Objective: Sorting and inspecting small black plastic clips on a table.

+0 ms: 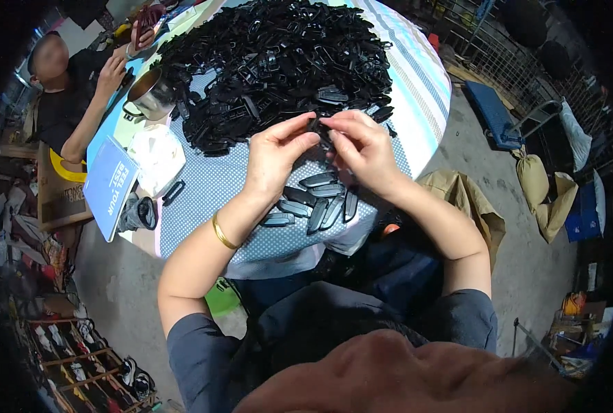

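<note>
Head view, looking down over a round worktop (417,103) covered in a dotted and striped cloth.

Left hand (275,155) and right hand (361,148) meet above the near middle of the worktop. Both pinch one small black plastic part (318,126) between thumb and fingertips; the left hand's fingers close on it from the left, the right hand's from the right. The part is held clear of the cloth, just in front of the big heap. Its exact shape cannot be made out, as the fingers cover most of it. A gold bangle (222,233) sits on the left wrist.

Directly below the hands, on the cloth, lies a small group of elongated black plastic pieces (313,203), side by side and partly overlapping, near the worktop's near edge.

Behind the hands, a large heap of black plastic parts (279,62) fills the middle and far side of the worktop.

To the left of the heap: a metal cup (151,96) with a handle, a white bag (156,155), a blue booklet (110,184) at the left rim, and a single black piece (173,191) lying alone beside the bag.

A second person in a black shirt (62,103) sits at the far left, one hand (110,72) resting at the worktop edge near the cup.

Right of the worktop, on the concrete floor: a blue platform trolley (492,113) and tan sacks (547,186).
</note>
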Motion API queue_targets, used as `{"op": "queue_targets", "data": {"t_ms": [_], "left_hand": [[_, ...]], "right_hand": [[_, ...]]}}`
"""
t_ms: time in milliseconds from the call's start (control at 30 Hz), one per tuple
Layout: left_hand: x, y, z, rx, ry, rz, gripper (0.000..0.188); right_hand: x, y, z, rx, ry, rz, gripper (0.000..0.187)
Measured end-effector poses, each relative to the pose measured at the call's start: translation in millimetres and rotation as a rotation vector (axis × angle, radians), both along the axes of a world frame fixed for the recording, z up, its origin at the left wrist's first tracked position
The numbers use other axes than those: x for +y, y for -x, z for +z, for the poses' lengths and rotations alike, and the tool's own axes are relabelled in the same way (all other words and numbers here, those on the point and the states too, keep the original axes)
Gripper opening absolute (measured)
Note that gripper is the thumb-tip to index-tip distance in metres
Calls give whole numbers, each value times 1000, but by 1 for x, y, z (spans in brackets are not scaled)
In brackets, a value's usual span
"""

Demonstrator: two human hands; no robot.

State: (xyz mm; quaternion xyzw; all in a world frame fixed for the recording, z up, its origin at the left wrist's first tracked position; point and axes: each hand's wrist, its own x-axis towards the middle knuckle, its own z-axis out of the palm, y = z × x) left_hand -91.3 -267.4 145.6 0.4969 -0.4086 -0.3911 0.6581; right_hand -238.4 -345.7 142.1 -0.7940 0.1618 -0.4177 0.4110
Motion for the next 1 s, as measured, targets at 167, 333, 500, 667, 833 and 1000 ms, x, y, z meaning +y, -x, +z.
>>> {"op": "queue_targets", "data": {"t_ms": [167, 333, 500, 667, 833, 1000], "left_hand": [[-2, -6, -4, 122, 20, -72, 27], [-2, -10, 2, 86, 62, -204, 24], [4, -12, 9, -81, 85, -210, 20], [3, -12, 16, -536, 28, -93, 24], [3, -5, 12, -962, -132, -179, 38], [0, -5, 2, -1023, -24, -394, 25]], "right_hand": [[6, -8, -2, -46, 298, -125, 25], [-2, -1, -5, 148, -122, 49, 37], [-3, 1, -7, 116, 151, 16, 32], [-25, 9, 10, 352, 260, 77, 31], [-56, 12, -2, 461, 458, -279, 30], [-59, 4, -15, 593, 567, -317, 28]]}}
